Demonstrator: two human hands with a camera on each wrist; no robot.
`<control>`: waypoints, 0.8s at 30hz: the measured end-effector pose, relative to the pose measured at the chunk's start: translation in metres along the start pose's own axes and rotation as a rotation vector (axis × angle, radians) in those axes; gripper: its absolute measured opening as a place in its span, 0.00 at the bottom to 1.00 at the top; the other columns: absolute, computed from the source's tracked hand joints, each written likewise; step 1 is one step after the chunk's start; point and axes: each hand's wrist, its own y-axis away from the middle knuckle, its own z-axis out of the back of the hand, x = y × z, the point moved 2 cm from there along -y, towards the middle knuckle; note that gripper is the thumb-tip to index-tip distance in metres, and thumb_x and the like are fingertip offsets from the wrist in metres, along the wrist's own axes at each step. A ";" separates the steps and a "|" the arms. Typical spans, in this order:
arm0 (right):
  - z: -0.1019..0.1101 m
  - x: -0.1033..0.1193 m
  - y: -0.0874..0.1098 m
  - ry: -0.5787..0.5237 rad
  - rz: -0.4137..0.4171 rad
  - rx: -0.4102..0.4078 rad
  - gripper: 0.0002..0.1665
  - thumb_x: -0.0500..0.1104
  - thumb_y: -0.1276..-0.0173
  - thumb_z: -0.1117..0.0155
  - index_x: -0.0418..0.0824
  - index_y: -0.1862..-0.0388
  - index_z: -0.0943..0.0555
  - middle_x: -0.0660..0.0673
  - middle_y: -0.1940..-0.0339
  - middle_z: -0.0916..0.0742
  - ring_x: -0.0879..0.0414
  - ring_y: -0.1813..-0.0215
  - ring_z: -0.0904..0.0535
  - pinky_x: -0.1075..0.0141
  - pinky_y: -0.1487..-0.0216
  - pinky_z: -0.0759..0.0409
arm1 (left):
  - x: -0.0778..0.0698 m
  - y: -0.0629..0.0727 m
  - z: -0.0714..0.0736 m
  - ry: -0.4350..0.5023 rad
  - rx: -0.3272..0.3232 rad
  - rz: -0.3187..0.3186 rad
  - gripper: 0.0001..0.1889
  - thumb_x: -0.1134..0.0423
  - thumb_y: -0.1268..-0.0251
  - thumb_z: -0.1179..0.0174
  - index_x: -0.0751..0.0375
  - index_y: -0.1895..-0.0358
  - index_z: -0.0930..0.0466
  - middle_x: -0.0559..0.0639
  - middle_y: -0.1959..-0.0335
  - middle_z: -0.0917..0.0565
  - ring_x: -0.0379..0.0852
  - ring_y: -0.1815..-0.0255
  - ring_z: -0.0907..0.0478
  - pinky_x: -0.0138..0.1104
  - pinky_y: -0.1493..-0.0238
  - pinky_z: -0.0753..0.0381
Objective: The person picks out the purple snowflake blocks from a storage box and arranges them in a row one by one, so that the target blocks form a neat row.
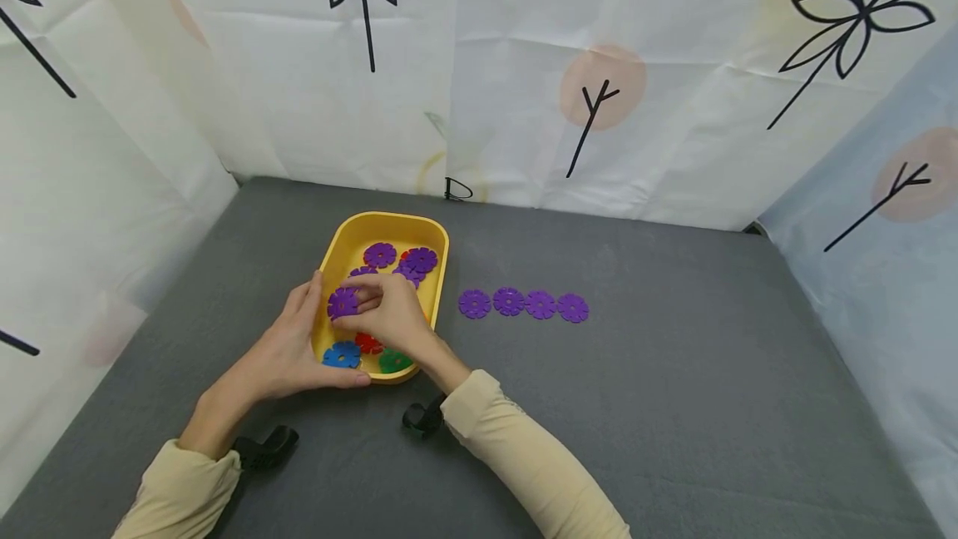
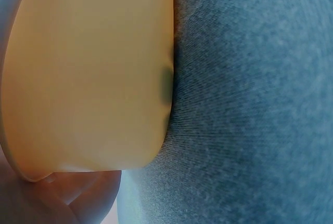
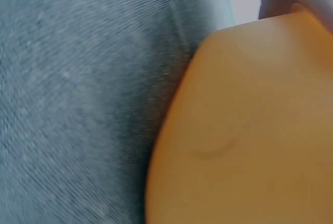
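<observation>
purple flower pieces [image 1: 540, 304] already lie four in a row on the grey table [image 1: 674, 398], with more left in the yellow tray [image 1: 389, 223], where your right hand [image 1: 392, 310] pinches another piece [image 1: 342, 304] while your left hand [image 1: 280, 356] grips the tray's near-left corner

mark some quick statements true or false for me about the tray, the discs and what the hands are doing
1. The left hand touches the yellow tray. True.
2. Four purple discs lie in a row on the grey table. True.
3. That row is left of the tray. False: it is to the tray's right.
4. The right hand pinches a green disc. False: the right hand pinches a purple disc.
5. A blue disc is inside the tray. True.
</observation>
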 end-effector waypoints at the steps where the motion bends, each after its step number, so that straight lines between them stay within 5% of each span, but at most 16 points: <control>1: 0.003 0.001 0.002 -0.024 -0.009 -0.016 0.27 0.40 0.43 0.19 0.40 0.42 0.14 0.42 0.53 0.09 0.61 0.59 0.13 0.77 0.55 0.16 | 0.000 0.000 0.000 -0.001 0.002 0.002 0.80 0.33 0.57 0.23 0.63 0.18 0.78 0.71 0.22 0.52 0.69 0.30 0.35 0.65 0.34 0.27; 7: 0.023 0.006 0.011 -0.136 -0.025 -0.064 0.29 0.39 0.43 0.19 0.41 0.41 0.14 0.39 0.54 0.11 0.61 0.61 0.16 0.74 0.55 0.15 | 0.000 -0.001 0.000 0.003 0.000 0.005 0.80 0.32 0.58 0.23 0.64 0.18 0.77 0.71 0.22 0.51 0.67 0.32 0.35 0.63 0.35 0.24; 24: 0.117 -0.030 0.056 -0.025 -0.092 -0.221 0.31 0.37 0.43 0.19 0.39 0.39 0.15 0.36 0.54 0.11 0.55 0.57 0.13 0.65 0.51 0.12 | -0.001 -0.002 0.001 0.010 0.017 0.052 0.79 0.32 0.58 0.24 0.59 0.17 0.77 0.68 0.22 0.53 0.65 0.32 0.38 0.61 0.38 0.20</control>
